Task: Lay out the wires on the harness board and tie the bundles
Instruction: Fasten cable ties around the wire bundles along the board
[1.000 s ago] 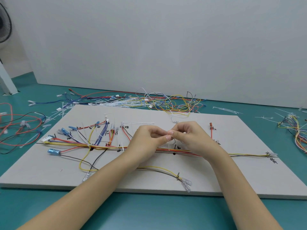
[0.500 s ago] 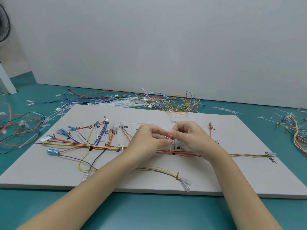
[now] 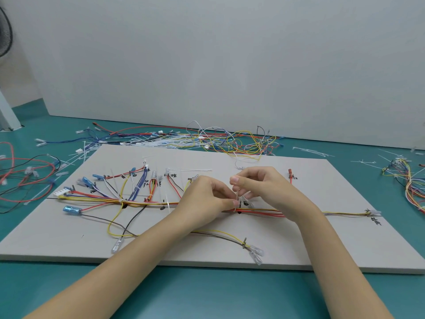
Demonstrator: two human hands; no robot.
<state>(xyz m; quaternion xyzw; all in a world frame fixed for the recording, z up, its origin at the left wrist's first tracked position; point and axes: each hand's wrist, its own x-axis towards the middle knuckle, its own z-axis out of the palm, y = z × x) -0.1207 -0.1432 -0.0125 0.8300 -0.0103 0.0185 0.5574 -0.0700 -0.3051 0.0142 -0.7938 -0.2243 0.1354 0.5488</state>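
- Both hands, left [image 3: 207, 199] and right [image 3: 264, 187], pinch a tie [image 3: 236, 198], apparently looped round the bundle [image 3: 259, 211] mid-board [image 3: 230, 256].
- Pull the tail straight and snug, keeping the wires together.

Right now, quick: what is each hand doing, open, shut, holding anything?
Left hand: fingers curled, pinching the white cable tie at the wire bundle.
Right hand: fingers curled, pinching the same tie from above.

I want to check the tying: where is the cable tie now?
Head view, board centre: the cable tie stands between both hands, around the wire bundle.
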